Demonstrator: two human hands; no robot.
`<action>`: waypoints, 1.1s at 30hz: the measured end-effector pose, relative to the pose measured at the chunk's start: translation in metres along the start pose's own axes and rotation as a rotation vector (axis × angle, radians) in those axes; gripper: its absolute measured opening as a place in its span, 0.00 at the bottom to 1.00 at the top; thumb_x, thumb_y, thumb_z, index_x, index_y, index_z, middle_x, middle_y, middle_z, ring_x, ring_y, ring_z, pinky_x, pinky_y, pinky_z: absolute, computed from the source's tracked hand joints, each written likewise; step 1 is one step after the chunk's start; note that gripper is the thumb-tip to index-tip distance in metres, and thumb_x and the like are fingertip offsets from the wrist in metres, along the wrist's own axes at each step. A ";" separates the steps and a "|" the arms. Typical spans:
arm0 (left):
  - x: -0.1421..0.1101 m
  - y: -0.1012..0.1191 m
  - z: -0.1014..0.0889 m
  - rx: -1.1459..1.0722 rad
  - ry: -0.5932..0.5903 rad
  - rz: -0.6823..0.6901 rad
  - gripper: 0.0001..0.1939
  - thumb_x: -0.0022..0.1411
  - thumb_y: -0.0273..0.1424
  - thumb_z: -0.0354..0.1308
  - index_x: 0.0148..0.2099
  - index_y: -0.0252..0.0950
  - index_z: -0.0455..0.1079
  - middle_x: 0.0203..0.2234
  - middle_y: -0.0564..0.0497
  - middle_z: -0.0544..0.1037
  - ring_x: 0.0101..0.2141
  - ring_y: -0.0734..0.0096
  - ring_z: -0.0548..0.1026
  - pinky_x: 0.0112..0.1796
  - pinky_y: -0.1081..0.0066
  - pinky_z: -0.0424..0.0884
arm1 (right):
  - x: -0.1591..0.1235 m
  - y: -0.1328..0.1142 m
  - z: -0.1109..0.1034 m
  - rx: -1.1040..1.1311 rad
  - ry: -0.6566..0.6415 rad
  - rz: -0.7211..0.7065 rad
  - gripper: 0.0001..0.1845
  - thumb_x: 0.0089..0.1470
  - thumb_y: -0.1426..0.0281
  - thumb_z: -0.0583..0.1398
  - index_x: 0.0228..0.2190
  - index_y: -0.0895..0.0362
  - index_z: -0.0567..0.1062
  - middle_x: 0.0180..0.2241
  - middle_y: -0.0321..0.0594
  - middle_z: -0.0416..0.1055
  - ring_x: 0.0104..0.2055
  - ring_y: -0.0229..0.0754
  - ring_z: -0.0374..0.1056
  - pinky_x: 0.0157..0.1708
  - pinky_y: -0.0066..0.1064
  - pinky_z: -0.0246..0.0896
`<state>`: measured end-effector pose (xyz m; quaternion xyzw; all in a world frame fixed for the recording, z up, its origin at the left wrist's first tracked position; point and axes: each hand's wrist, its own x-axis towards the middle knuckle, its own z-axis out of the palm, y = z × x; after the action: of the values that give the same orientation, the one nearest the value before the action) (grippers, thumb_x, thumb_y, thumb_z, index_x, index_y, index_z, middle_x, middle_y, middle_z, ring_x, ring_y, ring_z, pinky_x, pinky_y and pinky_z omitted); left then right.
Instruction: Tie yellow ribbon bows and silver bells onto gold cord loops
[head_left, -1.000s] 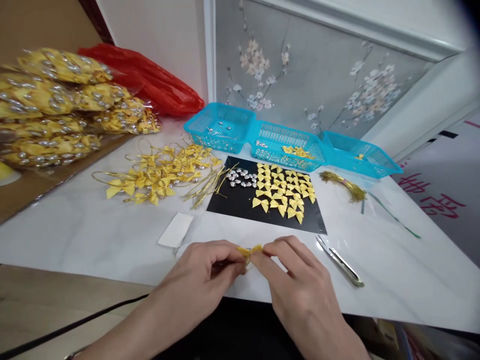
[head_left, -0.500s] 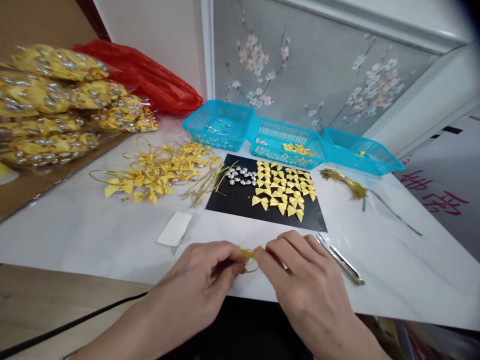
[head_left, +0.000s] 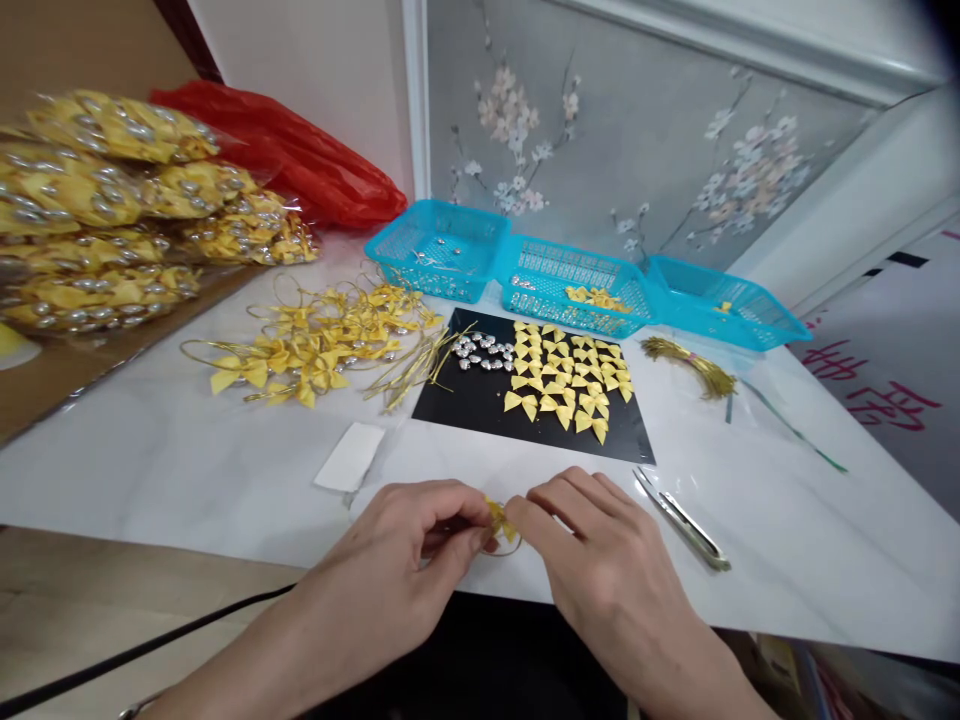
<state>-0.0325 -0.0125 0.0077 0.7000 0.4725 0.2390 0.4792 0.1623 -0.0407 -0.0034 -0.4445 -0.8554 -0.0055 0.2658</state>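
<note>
My left hand [head_left: 409, 555] and my right hand [head_left: 592, 560] meet at the table's near edge, both pinching one small yellow ribbon bow [head_left: 498, 518] between their fingertips. A thin gold loop hangs under the bow. Beyond my hands lies a black mat [head_left: 480, 405] carrying several loose yellow bows [head_left: 566, 378] and a cluster of silver heart beads [head_left: 482, 353]. Small metal snips [head_left: 681, 519] lie just right of my right hand.
A heap of finished bows with gold cords [head_left: 326, 343] lies at the centre left. Bagged bows [head_left: 112, 215] and a red plastic bag [head_left: 292, 165] are stacked far left. Three turquoise baskets [head_left: 577, 285] line the back. A gold cord bundle [head_left: 686, 365] and white card [head_left: 350, 457] lie nearby.
My fingertips have drawn closer together on the bow, so less of it shows. The hands stay in the same spot at the table edge.
</note>
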 end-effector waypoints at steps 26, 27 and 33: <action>-0.001 -0.002 0.000 0.084 -0.009 0.002 0.10 0.63 0.30 0.55 0.40 0.40 0.78 0.35 0.51 0.84 0.38 0.62 0.80 0.38 0.70 0.76 | 0.003 -0.001 -0.012 -0.163 -0.024 -0.030 0.09 0.56 0.82 0.58 0.30 0.58 0.75 0.27 0.39 0.67 0.29 0.44 0.58 0.30 0.35 0.44; 0.000 -0.003 0.000 0.087 -0.014 0.000 0.10 0.64 0.30 0.54 0.40 0.41 0.78 0.35 0.51 0.84 0.38 0.63 0.80 0.39 0.70 0.75 | 0.003 -0.001 -0.012 -0.154 -0.023 -0.036 0.09 0.56 0.81 0.57 0.30 0.57 0.74 0.27 0.38 0.67 0.29 0.44 0.58 0.30 0.35 0.44; 0.001 -0.002 0.001 0.060 -0.051 0.002 0.11 0.65 0.31 0.52 0.38 0.40 0.76 0.33 0.52 0.84 0.36 0.65 0.81 0.38 0.73 0.75 | 0.002 0.003 -0.009 -0.065 -0.028 -0.012 0.13 0.64 0.78 0.53 0.31 0.56 0.74 0.28 0.37 0.68 0.29 0.42 0.59 0.30 0.35 0.43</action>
<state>-0.0326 -0.0117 0.0053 0.7203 0.4663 0.2073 0.4699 0.1673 -0.0393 0.0048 -0.4478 -0.8611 -0.0288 0.2392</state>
